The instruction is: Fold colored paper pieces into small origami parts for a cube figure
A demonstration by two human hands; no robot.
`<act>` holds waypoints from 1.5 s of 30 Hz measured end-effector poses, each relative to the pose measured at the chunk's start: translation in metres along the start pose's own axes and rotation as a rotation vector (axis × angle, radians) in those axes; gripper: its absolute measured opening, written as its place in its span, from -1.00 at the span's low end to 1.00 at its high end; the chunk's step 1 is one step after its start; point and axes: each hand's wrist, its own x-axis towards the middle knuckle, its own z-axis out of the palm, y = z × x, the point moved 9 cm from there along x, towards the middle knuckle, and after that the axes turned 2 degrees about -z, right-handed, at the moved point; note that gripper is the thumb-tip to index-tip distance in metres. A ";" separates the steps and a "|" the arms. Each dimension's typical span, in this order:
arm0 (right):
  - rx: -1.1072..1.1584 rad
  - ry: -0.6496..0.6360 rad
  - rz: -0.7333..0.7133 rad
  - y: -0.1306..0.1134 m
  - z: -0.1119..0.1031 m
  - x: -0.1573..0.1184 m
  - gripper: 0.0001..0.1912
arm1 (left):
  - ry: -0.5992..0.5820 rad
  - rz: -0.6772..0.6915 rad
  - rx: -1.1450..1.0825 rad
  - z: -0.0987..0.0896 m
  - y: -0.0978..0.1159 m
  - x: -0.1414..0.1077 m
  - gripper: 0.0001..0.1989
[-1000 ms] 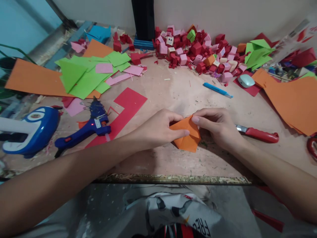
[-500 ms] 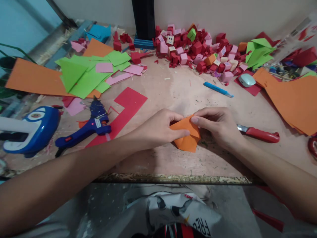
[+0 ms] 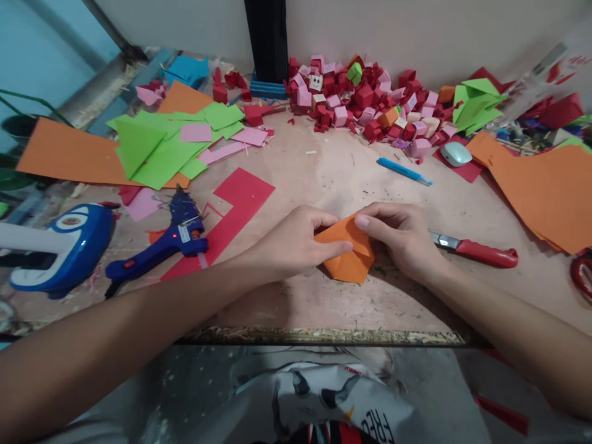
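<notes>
A folded piece of orange paper (image 3: 350, 267) is held between both hands near the front of the table. My left hand (image 3: 311, 242) pinches its left side, thumb lying across the top face. On the upper right edge, my right hand (image 3: 396, 231) grips the paper between thumb and fingers; those fingertips are partly hidden behind it. Creases show on the lower part of the paper. Just right of my right hand lies a knife (image 3: 485, 251) with a red handle, its blade tip hidden by the hand.
A blue glue gun (image 3: 160, 248) with a lit red light rests at left, over red paper (image 3: 243, 191). Green sheets (image 3: 161, 148) lie beyond it. Many small paper cubes (image 3: 365, 98) are heaped at the back. A blue pen (image 3: 403, 170) and orange sheets (image 3: 546, 191) are at right.
The view has shifted slightly. Both hands keep nearly the same hold on the orange paper, with little visible movement.
</notes>
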 end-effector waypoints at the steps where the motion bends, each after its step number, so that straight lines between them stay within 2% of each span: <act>1: -0.022 -0.022 -0.005 -0.002 0.001 0.000 -0.80 | 0.022 0.009 -0.004 -0.002 0.001 0.000 -0.82; 5: -0.058 -0.033 0.007 -0.003 0.001 0.000 -0.79 | 0.104 0.051 0.007 -0.010 0.007 -0.002 -0.78; 9: -0.061 0.020 -0.010 -0.001 -0.006 0.000 -0.79 | 0.131 0.061 0.001 -0.013 0.009 -0.001 -0.76; 14: -0.014 0.101 -0.056 0.001 -0.019 0.002 -0.82 | 0.167 0.050 -0.112 -0.017 0.008 -0.001 -0.74; 16: 0.016 0.079 -0.059 0.000 -0.017 0.001 -0.84 | 0.184 0.056 -0.117 -0.018 0.008 -0.001 -0.76; 20: 0.082 -0.056 0.006 0.004 -0.004 -0.001 -0.86 | 0.219 0.060 -0.077 -0.021 0.008 -0.002 -0.77; 28: 0.046 -0.066 0.029 0.008 -0.003 0.000 -0.82 | 0.200 0.050 -0.111 -0.018 0.010 -0.002 -0.80; 35: -0.019 -0.057 0.045 0.005 -0.002 -0.001 -0.82 | 0.162 0.049 -0.068 -0.015 0.010 -0.002 -0.81; 45: -0.050 -0.034 0.023 0.002 -0.006 -0.001 -0.78 | 0.174 0.042 -0.002 -0.019 0.012 -0.002 -0.83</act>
